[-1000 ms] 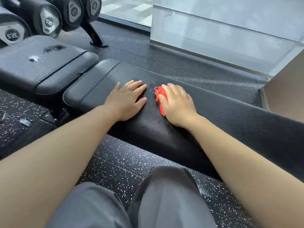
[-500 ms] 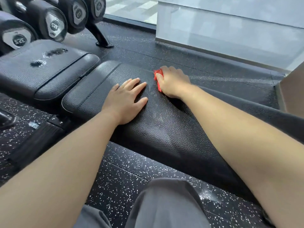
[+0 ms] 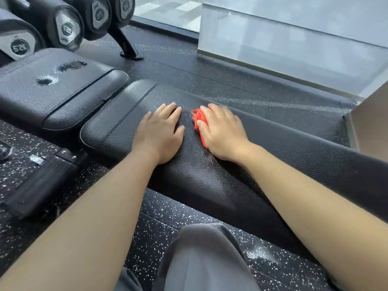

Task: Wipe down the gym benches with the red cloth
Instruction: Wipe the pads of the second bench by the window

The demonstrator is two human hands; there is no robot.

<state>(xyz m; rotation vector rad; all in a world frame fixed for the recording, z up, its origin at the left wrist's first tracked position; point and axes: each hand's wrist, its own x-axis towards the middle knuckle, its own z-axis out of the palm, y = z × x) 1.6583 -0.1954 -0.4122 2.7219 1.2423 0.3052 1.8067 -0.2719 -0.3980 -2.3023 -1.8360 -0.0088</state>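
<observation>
Two hands on one bench (image 3: 210, 175), both palm-down on the black padded top, nearer its rounded left end than its right.

Left hand (image 3: 159, 133): flat, fingers straight and lightly spread, gripping nothing. It rests across the middle of the pad, heel toward the near edge. Judged purpose: a brace that takes the person's weight while leaning in over the bench, and steadies the pad.

Right hand (image 3: 222, 133): laid over the red cloth (image 3: 198, 120), fingers nearly straight, pressing it down onto the pad rather than clutching it. The fingertips are blurred, so whether the thumb hooks a fold I cannot tell. Judged purpose: a flat palm spreads the pressure, so more of the cloth meets the grained surface on each stroke.

Cloth position: bunched, mostly hidden under the right palm and fingers. A crumpled red edge shows on the thumb side, facing the left hand. It lies midway between the pad's near and far edges and is apart from the left hand, with a strip of bare pad between them.

Second bench (image 3: 63, 97), off the left end of this one, shows wet-looking patches (image 3: 45, 79) on top. Judgement: not yet wiped, so the task is only partly done.
</observation>
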